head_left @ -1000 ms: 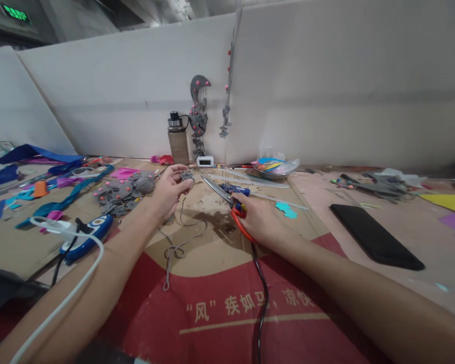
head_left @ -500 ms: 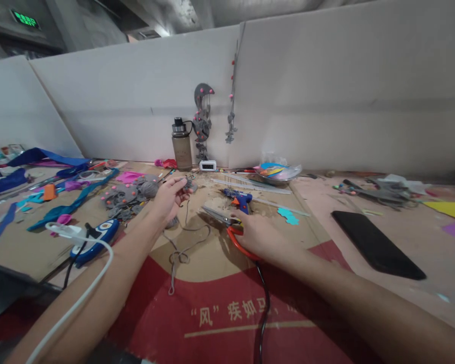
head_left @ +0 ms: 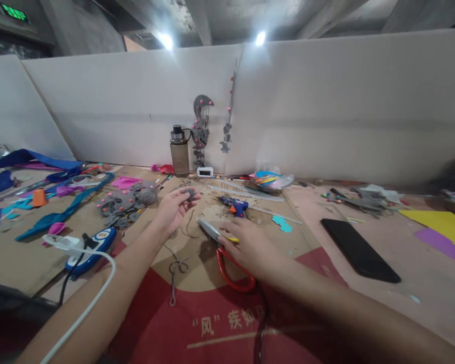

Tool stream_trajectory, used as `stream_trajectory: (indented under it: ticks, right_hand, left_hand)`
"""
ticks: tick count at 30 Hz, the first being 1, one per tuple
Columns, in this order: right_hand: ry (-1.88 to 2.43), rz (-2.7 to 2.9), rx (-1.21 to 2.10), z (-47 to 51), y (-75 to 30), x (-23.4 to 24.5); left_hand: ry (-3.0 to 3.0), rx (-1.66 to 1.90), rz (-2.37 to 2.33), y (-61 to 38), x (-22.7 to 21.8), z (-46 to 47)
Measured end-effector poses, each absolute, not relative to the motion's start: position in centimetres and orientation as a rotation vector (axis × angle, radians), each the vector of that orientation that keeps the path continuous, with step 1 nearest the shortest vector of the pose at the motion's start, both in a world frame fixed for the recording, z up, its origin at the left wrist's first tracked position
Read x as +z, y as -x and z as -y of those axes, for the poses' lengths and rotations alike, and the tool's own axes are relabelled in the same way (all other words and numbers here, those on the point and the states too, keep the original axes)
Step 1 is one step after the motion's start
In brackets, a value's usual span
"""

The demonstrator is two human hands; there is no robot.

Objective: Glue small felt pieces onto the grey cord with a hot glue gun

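Note:
Pinched in the fingertips of my left hand (head_left: 174, 208) is a small grey felt piece (head_left: 190, 194), its exact shape hard to make out. Grey yarn (head_left: 179, 264) trails on the cardboard below it. Scissors with red handles (head_left: 235, 288) lie under my right hand (head_left: 250, 245), blades together and pointing to the far left. The thumb and fingers of that hand are spread apart over the pivot, the thumb touching or very close to the scissors. Just beyond sits a blue glue gun (head_left: 235, 206). A heap of grey felt pieces with pink dots (head_left: 123, 202) is left of my left hand.
A bottle (head_left: 180, 154), a small white digital clock (head_left: 205, 172) and a dish of coloured bits (head_left: 271, 183) stand at the back. Grey decorations (head_left: 202, 121) hang on the white partition. At right lies a black phone (head_left: 358, 250); at left, a blue power strip (head_left: 93, 250) with a white cable.
My right hand has loosened from the scissors' handles; its fingers have spread and the blades have closed. The left hand still holds the felt piece. The view has tilted up slightly.

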State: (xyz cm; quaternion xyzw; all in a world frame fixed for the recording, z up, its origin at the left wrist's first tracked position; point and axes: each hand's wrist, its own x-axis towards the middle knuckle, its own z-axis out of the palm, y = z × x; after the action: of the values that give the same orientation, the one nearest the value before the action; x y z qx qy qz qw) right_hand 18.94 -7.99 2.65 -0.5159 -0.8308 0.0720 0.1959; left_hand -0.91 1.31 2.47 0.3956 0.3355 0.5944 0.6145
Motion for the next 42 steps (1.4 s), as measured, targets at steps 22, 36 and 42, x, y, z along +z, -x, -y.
stream_trajectory:
  ticks: [22, 36, 42]
  right_hand:
    - [0.854, 1.252, 1.665, 7.0, -15.2, 4.6]
    - [1.106, 1.634, 0.565, 3.3, -17.7, 3.4]
    - [1.091, 1.850, 0.146, 1.8, -17.5, 2.2]
  left_hand:
    - [-0.787, 1.449, -0.751, 0.8, 2.3, -1.5]
    - [-0.844, 1.309, -0.766, -1.2, 2.6, 0.3]
    - [-0.936, 1.246, -0.746, -2.1, 2.2, 1.2]
